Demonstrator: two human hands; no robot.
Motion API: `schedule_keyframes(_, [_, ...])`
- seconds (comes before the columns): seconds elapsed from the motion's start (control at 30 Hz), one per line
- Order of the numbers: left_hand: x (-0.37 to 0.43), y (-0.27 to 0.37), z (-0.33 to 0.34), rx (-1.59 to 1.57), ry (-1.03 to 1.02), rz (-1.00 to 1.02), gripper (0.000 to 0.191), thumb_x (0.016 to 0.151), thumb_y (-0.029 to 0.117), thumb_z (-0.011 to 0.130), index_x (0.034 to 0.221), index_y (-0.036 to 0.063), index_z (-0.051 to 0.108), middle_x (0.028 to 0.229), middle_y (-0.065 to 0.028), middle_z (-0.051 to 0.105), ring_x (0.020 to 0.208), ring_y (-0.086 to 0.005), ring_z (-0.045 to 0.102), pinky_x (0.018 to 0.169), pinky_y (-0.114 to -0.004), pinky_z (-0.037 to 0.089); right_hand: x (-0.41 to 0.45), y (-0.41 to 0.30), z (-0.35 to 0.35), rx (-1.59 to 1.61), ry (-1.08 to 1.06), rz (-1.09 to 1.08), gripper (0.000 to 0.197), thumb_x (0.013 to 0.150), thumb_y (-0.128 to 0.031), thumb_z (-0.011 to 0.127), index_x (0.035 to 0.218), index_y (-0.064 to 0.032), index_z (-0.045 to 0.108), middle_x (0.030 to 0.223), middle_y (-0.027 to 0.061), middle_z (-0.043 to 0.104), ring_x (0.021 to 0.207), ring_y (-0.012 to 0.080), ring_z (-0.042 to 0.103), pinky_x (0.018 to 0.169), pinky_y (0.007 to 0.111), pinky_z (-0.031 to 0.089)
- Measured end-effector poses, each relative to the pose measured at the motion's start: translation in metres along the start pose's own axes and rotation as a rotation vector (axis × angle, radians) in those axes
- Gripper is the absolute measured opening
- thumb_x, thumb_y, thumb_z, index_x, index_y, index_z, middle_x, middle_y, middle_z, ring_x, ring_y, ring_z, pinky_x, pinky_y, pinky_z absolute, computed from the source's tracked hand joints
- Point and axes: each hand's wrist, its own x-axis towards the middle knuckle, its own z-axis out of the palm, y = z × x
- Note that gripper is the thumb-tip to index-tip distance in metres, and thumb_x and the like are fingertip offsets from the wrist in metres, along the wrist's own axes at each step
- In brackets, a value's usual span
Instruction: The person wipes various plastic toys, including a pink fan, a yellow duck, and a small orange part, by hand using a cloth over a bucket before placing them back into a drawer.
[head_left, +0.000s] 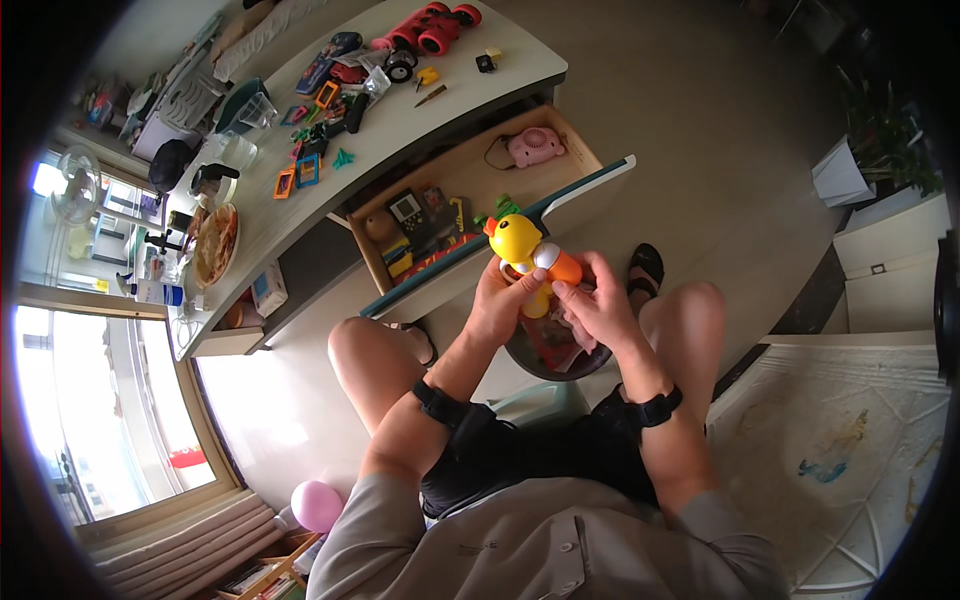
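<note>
Both my hands hold a yellow plastic duck toy (516, 238) with an orange and white part, above a dark round bin (559, 367). My left hand (496, 304) grips its left side, thumb on the toy. My right hand (600, 304) grips the orange part, and a crumpled pinkish cloth or tissue (574, 326) shows beneath its fingers. The bin holds reddish material that I cannot make out. Just beyond the toy, the pulled-out desk drawer (480, 176) contains a pink handheld fan (535, 146), a handheld game console (406, 209), a green toy (499, 208) and other small things.
The desk (420, 127) carries a red toy car (431, 28), coloured plastic frames (307, 171), a marker-like stick (430, 96), clear cups and a food plate (217, 246). A pink balloon (317, 506) lies on the lower left. A potted plant (844, 172) stands at the right.
</note>
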Motion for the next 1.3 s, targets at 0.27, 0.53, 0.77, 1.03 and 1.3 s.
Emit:
schedule_keyframes(0.27, [0.001, -0.002, -0.002, 0.037, -0.016, 0.036, 0.041, 0.089, 0.011, 0.066, 0.124, 0.0048, 0.046, 0.113, -0.0065, 0.060, 0.103, -0.0175, 0.059, 0.091, -0.033, 0.049, 0.002, 0.003, -0.012, 0.362, -0.054, 0.255, 0.031, 0.092, -0.012, 0.062, 0.114, -0.0010, 0.044, 0.081, 0.0051, 0.057, 0.054, 0.0061, 0.051, 0.047, 0.020, 0.044])
schedule_keyframes(0.53, [-0.001, -0.003, 0.005, -0.041, 0.034, 0.019, 0.037, 0.090, 0.010, 0.064, 0.123, 0.0044, 0.048, 0.113, -0.0065, 0.061, 0.104, -0.0177, 0.059, 0.091, -0.033, 0.048, 0.000, -0.007, 0.001, 0.342, 0.033, 0.071, 0.034, 0.088, -0.006, 0.066, 0.115, -0.0030, 0.045, 0.088, 0.0044, 0.056, 0.063, 0.0055, 0.052, 0.052, 0.020, 0.045])
schedule_keyframes(0.77, [0.001, -0.004, 0.001, 0.085, -0.009, 0.026, 0.037, 0.091, 0.010, 0.063, 0.124, 0.0045, 0.048, 0.114, -0.0066, 0.060, 0.104, -0.0180, 0.059, 0.091, -0.033, 0.048, 0.002, 0.001, -0.017, 0.496, -0.129, 0.300, 0.031, 0.094, -0.025, 0.060, 0.111, -0.0021, 0.048, 0.086, 0.0042, 0.057, 0.059, 0.0053, 0.052, 0.050, 0.020, 0.044])
schedule_keyframes(1.03, [0.002, 0.001, 0.000, -0.205, 0.105, 0.011, 0.036, 0.091, 0.010, 0.063, 0.123, 0.0055, 0.048, 0.108, -0.0052, 0.060, 0.096, -0.0172, 0.060, 0.087, -0.033, 0.049, 0.001, -0.003, -0.004, 0.391, 0.110, 0.068, 0.036, 0.084, -0.004, 0.069, 0.112, -0.0063, 0.048, 0.083, 0.0040, 0.057, 0.059, 0.0064, 0.052, 0.049, 0.021, 0.045])
schedule_keyframes(1.3, [-0.005, 0.007, 0.004, 0.128, -0.044, -0.063, 0.042, 0.088, 0.012, 0.068, 0.124, 0.0042, 0.048, 0.109, -0.0051, 0.061, 0.097, -0.0148, 0.061, 0.088, -0.031, 0.049, 0.009, -0.013, -0.005, 0.453, 0.070, 0.067, 0.032, 0.093, -0.023, 0.063, 0.113, -0.0031, 0.049, 0.077, 0.0014, 0.053, 0.058, 0.0055, 0.048, 0.050, 0.018, 0.041])
